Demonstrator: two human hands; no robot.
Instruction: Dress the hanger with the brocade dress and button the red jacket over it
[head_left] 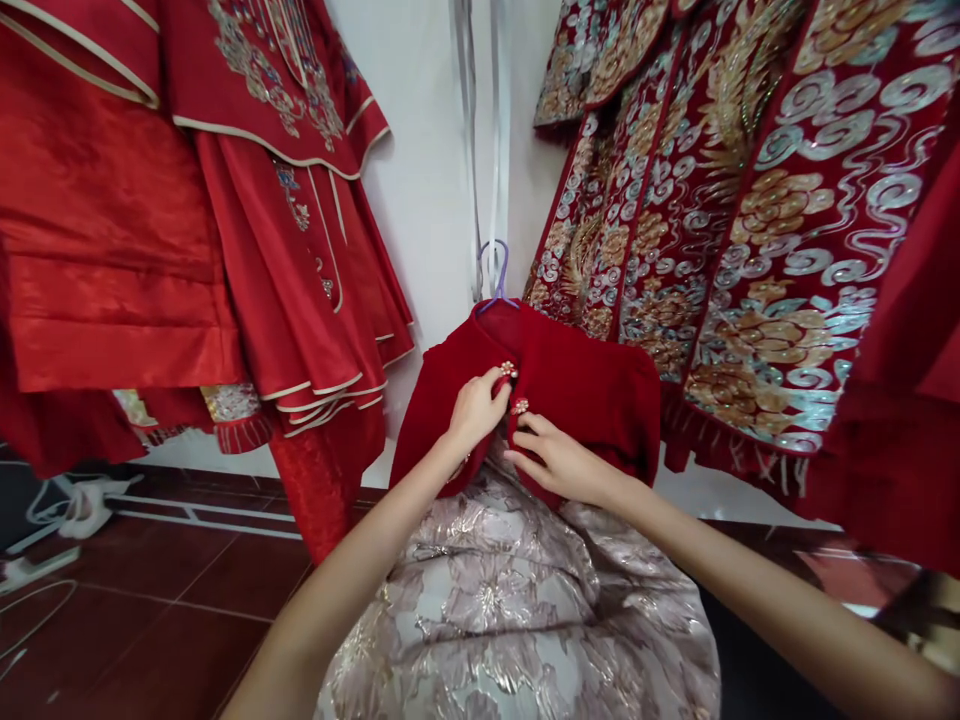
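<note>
My left hand (477, 412) pinches the jacket (592, 385) by a button (508, 369), fingers nearly closed; my right hand (564, 462) has fingers part-spread at the other edge, hold unclear. A hanger (504, 268) suspends the jacket over a dress (491, 600), presumably keeping its front reachable.

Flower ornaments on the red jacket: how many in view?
2 clear: upper ornament at the left hand, lower ornament beside the right hand. Others may be hidden by the hands.

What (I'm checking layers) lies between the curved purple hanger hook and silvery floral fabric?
A red velvety jacket, with left hand and right hand at its front: head view.
</note>
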